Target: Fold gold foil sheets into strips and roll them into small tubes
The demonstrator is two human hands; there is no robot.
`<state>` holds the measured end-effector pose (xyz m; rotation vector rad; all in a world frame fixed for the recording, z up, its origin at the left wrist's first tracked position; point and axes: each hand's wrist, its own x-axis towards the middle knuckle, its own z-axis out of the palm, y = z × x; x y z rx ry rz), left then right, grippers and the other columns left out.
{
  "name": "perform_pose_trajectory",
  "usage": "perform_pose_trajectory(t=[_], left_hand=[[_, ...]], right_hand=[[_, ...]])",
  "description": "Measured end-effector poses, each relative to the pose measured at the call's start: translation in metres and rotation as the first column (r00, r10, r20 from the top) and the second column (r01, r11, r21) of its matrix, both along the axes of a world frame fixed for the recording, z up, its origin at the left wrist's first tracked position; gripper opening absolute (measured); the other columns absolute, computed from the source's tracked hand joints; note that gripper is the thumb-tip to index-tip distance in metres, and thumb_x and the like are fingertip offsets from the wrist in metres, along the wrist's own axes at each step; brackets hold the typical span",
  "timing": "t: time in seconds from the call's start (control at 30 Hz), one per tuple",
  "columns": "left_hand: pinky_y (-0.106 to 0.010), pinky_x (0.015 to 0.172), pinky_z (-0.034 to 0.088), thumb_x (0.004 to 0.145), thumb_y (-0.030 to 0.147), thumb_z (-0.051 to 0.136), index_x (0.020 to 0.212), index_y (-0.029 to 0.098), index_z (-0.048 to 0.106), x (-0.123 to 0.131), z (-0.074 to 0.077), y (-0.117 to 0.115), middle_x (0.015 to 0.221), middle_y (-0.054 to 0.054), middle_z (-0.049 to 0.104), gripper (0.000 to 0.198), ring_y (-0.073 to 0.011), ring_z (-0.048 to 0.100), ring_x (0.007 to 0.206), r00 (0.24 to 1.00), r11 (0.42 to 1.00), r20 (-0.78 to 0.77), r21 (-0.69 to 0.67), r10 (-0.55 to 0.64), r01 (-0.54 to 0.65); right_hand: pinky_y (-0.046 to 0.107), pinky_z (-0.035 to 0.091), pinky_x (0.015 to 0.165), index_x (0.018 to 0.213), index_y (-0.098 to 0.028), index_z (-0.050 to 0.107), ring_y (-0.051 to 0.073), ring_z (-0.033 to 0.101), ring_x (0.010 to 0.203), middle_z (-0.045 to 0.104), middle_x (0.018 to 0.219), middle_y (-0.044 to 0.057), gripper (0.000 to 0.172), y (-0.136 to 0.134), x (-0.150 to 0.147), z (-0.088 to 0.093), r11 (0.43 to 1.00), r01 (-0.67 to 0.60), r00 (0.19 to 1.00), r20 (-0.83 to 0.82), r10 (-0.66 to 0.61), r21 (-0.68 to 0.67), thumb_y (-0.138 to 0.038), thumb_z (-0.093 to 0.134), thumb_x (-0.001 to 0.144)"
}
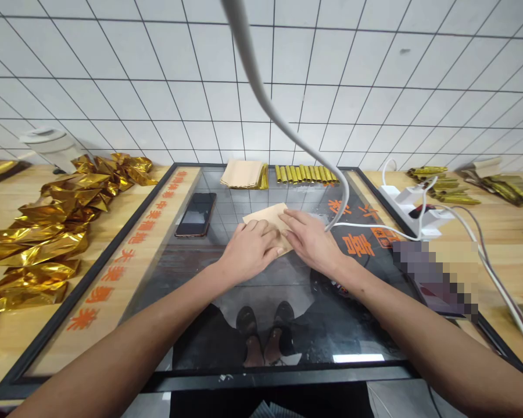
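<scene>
A small sheet of tan paper (265,216) lies tilted on the glass tabletop, under both hands. My left hand (251,247) rests on its left and lower part, the fingers curled down onto the paper and the thumb stretched toward the right. My right hand (309,235) lies over the right edge of the sheet, fingers extended and slightly apart, pointing left. Behind the hands stands a stack of tan paper (242,173) with gold foil at its right side. To the right of this stack is a row of gold foil tubes (305,174).
A phone (196,215) lies left of my hands. Crumpled gold foil pieces (47,226) cover the left side. At right are a power strip (407,203) with cables, more foil tubes (444,184) and a partly blurred-out dark object (427,273). A thick grey cable (283,125) hangs in front.
</scene>
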<state>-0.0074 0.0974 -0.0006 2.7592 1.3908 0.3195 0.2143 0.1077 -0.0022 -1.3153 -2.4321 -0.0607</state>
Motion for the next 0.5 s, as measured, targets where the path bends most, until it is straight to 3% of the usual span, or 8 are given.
perform_pose_trajectory(t=[0.13,0.3,0.5], left_hand=[[-0.051,0.105,0.046,0.113,0.045,0.043,0.129,0.022,0.073,0.001,0.002,-0.001,0.122,-0.013,0.066,0.041,-0.0331,0.060,0.117,0.999,1.000,-0.039,0.029,-0.004,0.005],[-0.049,0.102,0.048,0.110,0.025,0.041,0.122,0.020,0.072,0.000,0.002,0.000,0.116,-0.013,0.065,0.033,-0.0321,0.061,0.113,0.998,0.999,-0.058,0.042,0.003,0.000],[-0.049,0.108,0.048,0.107,0.023,0.049,0.109,0.021,0.070,0.000,0.000,0.001,0.125,-0.012,0.067,0.022,-0.0311,0.061,0.123,1.000,1.000,0.024,0.008,0.002,-0.003]], right_hand=[[0.043,0.048,0.116,0.152,-0.020,0.062,0.026,0.067,0.135,0.071,0.151,0.011,0.043,-0.006,-0.009,-0.002,0.994,-0.090,0.996,0.018,0.092,-0.058,-0.027,0.042,0.114],[0.052,0.038,0.124,0.139,-0.026,0.071,0.028,0.066,0.137,0.070,0.154,0.010,0.039,0.006,0.002,-0.013,0.998,0.014,0.997,0.074,-0.010,-0.055,-0.026,0.040,0.115],[0.050,0.038,0.124,0.130,-0.025,0.075,0.029,0.067,0.135,0.074,0.146,0.012,0.036,0.013,0.009,-0.011,0.997,0.069,0.995,0.076,-0.067,-0.028,-0.030,0.042,0.115]])
